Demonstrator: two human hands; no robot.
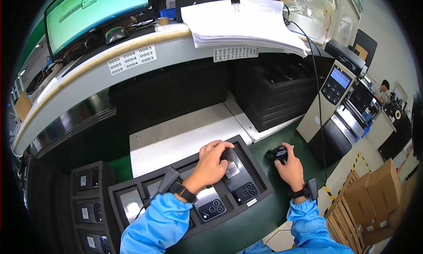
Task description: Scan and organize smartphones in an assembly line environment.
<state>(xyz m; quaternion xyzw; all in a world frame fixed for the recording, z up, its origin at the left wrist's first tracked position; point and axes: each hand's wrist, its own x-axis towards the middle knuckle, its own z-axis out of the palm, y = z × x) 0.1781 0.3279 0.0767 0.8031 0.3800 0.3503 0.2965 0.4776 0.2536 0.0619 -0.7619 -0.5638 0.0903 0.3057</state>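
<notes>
My left hand [209, 163] lies over the far end of a dark smartphone [238, 177] in the right compartment of a black foam tray [264, 183]. Its fingers are bent, closed at the phone's upper end and left side. The phone lies back up, with a white label and a round camera cluster. Another smartphone [210, 204] sits in the compartment to its left, partly hidden by my forearm. My right hand [291, 168] is closed round a small black handheld device [276, 153], just right of the tray; its exact kind is unclear.
A second foam tray [72, 177] with several phones stands at the left. Behind are stacked black trays [282, 95] and a shelf with a monitor [97, 16] and papers [242, 22]. A label printer [337, 84], a hanging cable and cardboard boxes [372, 192] are at the right. Farther off sits a person [382, 91].
</notes>
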